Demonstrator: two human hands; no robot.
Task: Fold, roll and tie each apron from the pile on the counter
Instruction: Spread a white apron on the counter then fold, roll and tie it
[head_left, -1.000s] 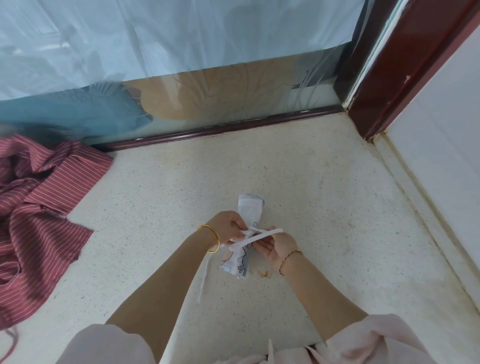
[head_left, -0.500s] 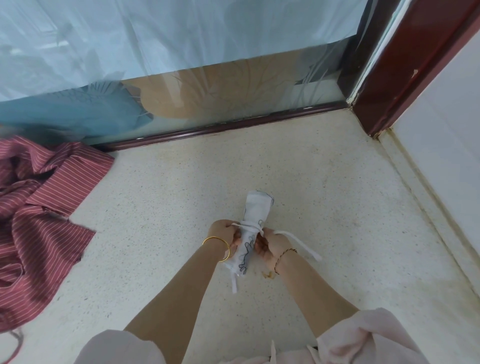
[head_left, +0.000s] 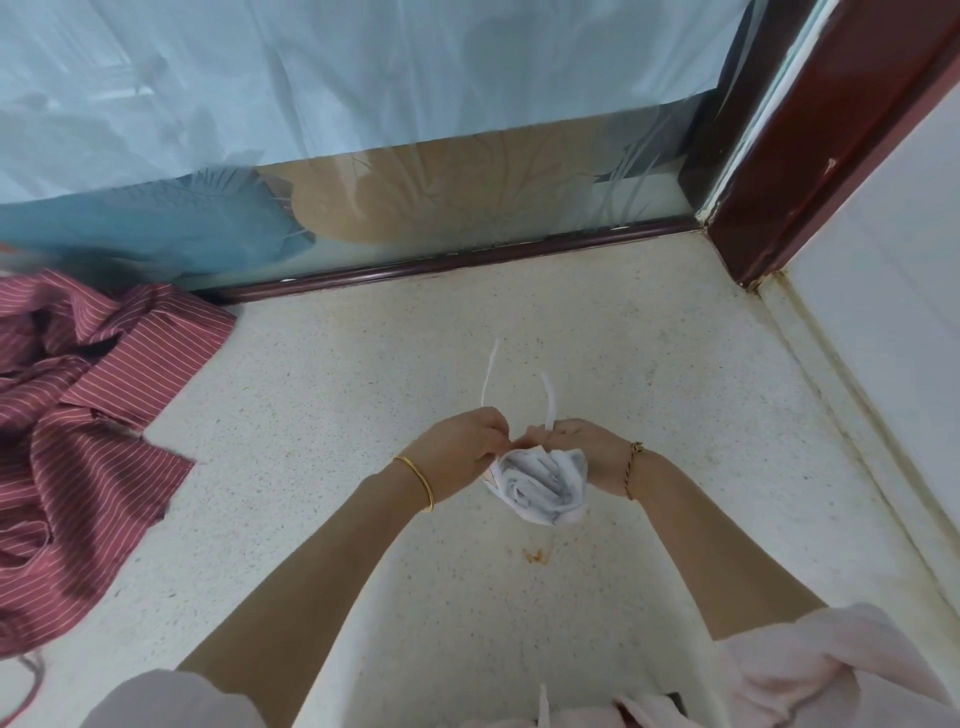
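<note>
I hold the rolled white apron (head_left: 540, 488) between both hands, seemingly just clear of the bench (head_left: 363, 364), its spiral end facing me. My left hand (head_left: 462, 441) has its fingers curled and pinches one of the ties (head_left: 488, 379) right where they cross. My right hand (head_left: 582, 447) curls round the far side of the roll, and the other tie rises out of its grip. Both loose ends stand up, away from me. To knot well, I judge I should keep the roll squeezed, pull both ends evenly, and seat the knot at the middle. The striped red pile (head_left: 88, 415) lies well apart on my left. I can read no brand or writing, only faint grey print on the apron
</note>
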